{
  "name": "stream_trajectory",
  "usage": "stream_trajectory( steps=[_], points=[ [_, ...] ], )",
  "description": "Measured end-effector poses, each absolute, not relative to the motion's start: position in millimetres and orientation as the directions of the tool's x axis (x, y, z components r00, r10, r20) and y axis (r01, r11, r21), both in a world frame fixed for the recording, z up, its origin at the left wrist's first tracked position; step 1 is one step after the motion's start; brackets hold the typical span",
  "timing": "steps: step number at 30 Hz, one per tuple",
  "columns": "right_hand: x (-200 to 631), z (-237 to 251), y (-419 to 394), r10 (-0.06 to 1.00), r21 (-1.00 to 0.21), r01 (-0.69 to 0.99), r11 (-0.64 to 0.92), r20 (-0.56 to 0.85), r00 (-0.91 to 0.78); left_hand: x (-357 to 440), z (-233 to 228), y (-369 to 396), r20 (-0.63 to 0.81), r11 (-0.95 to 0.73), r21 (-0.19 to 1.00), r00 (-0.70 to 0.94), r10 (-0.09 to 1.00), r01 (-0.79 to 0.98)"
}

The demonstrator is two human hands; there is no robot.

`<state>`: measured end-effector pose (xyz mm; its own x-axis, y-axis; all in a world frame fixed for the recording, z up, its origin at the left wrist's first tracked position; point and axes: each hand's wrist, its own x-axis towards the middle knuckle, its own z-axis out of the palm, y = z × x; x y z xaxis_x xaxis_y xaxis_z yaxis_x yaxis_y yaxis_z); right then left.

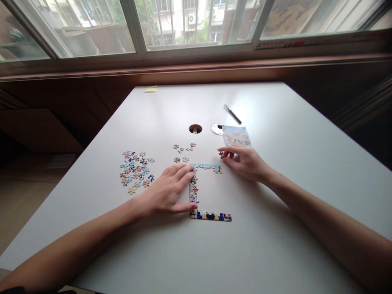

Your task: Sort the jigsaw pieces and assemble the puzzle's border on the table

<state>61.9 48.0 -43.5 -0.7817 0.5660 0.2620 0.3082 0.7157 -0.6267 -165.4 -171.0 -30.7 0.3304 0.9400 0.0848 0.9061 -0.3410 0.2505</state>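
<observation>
Pinched between the thumb and fingertips of the right hand (245,162) is a single small puzzle piece (221,154), held just above the table (275,228) and a little beyond the far right end of the half-built puzzle frame (196,192); the grip is narrow, closed on that one piece; the piece hangs close to the top strip of the frame but apart from it. Flat on the table lies the left hand (170,191), fingers spread and not gripping anything; its fingertips press against the left side strip of the frame, and the thumb runs along near the lower corner. So far the frame is three joined strips: a pale blue one across the top, a busy coloured one down the left, a dark one along the bottom; the right side is open, bare table showing inside.

To the left of the left hand sits a loose heap of pieces (136,171), well apart from the frame; a few stray pieces (183,152) lie just beyond the fingers. Behind the right hand rests a picture card (236,135), touching or nearly touching the knuckles; beside it a round metal cap (217,129) and a round hole (195,128) in the table; farther back a pen (232,114), and a yellow note (150,89) by the far edge under the window (190,24).
</observation>
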Motion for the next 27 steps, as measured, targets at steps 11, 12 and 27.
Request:
stream_trajectory(
  steps=[11, 12, 27],
  points=[
    [62.5, -50.9, 47.1, 0.414, -0.439, 0.236, 0.867, 0.373, -0.830, -161.8, -27.6, -171.3, 0.131, -0.331, 0.234, 0.307, 0.943, 0.914],
    [62.7, -51.5, 47.1, 0.408, -0.429, 0.234, 0.872, 0.376, -0.832, -161.6, -27.0, -171.0, 0.150, -0.337, 0.234, 0.308, 0.939, 0.912],
    [59.1, -47.9, 41.0, 0.399, -0.430, 0.217, 0.876, 0.394, -0.828, -192.1, -12.7, -124.2, 0.271, -0.146, 0.167, 0.097, 0.958, 0.975]
  ],
)
